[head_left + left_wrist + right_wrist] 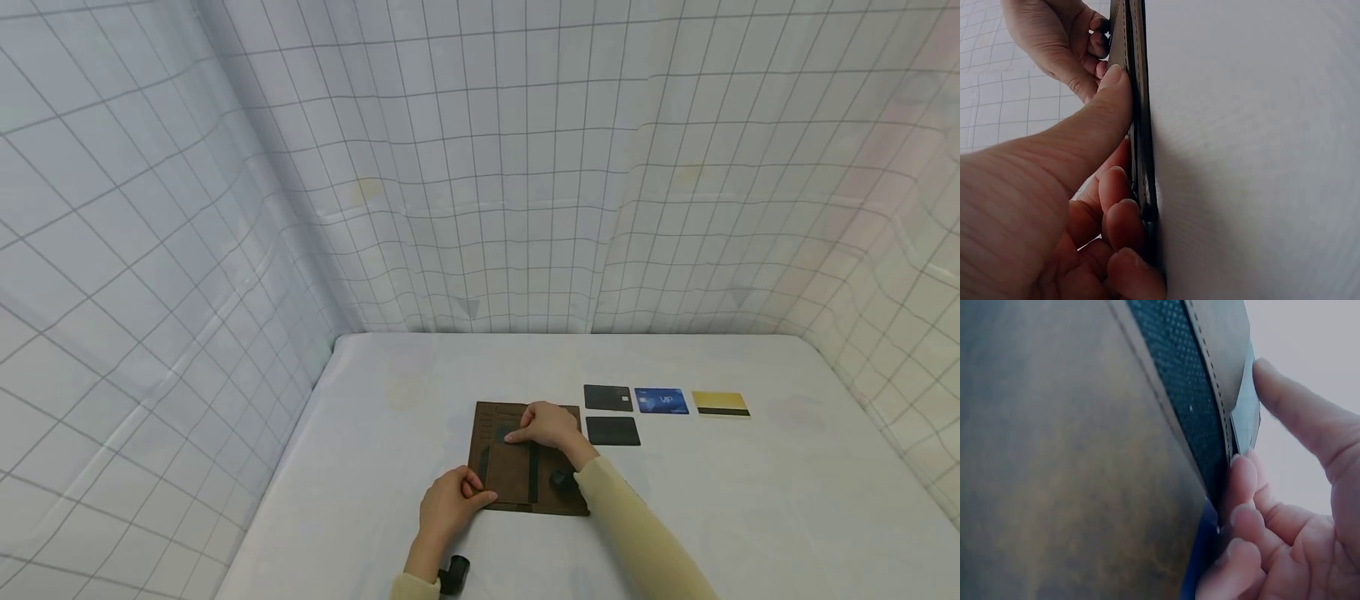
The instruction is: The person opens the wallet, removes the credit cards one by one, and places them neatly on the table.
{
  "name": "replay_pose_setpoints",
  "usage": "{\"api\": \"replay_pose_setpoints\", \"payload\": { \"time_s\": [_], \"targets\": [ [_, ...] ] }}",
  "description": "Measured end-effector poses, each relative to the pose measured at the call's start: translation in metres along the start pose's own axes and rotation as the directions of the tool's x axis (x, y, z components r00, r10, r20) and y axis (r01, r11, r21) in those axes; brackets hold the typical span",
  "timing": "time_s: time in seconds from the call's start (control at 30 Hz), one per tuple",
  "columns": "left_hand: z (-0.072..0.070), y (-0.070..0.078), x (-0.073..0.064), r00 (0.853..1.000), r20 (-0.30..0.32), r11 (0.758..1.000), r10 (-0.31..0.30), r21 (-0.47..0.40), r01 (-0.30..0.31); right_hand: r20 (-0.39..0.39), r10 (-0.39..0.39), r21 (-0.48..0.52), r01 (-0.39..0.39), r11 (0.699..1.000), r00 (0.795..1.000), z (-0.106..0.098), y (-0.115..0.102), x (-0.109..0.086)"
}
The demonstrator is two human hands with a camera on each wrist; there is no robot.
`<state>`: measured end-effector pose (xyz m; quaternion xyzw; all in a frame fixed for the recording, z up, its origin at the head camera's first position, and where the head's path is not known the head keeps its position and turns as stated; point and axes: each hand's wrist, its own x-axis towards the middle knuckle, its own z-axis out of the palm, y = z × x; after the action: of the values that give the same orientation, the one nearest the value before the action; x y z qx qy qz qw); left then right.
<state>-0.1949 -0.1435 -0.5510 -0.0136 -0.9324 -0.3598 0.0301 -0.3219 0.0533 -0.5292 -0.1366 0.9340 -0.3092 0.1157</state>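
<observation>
A brown leather wallet (508,475) lies spread open on the white table, with stitched card slots on its upper left part and a dark band down its middle. At its lower left edge my left hand (448,502) grips the border. In the left wrist view the thumb (1113,84) presses on the face while the other fingers curl at the edge. Over the slots, my right hand (551,425) pinches a grey card (1247,403) between thumb and fingers. Part of that card sits behind the leather in the right wrist view. A blue edge (1200,553) shows below the dark mesh strip.
Right of the wallet lie a dark card with a chip (608,398), a blue card (661,401), a yellow card with a black stripe (720,403) and a plain black card (612,431). White grid-patterned curtains (487,208) enclose the table (375,417) at back and sides.
</observation>
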Motion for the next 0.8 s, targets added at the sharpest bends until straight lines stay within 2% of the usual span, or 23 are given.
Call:
{"api": "replay_pose_setpoints", "payload": {
  "time_s": [0.33, 0.8],
  "targets": [
    [0.0004, 0.0007, 0.0007, 1.000, 0.005, 1.000, -0.004, -0.008, 0.004, 0.017, 0.015, -0.032, -0.014, 0.999, 1.000, -0.0006, 0.0026, 0.0025],
    [0.0009, -0.0002, 0.0012, 1.000, 0.012, 1.000, -0.008, -0.003, 0.008, -0.063, 0.025, 0.011, -0.024, 1.000, 0.998, 0.0022, 0.0019, -0.0012]
  ]
}}
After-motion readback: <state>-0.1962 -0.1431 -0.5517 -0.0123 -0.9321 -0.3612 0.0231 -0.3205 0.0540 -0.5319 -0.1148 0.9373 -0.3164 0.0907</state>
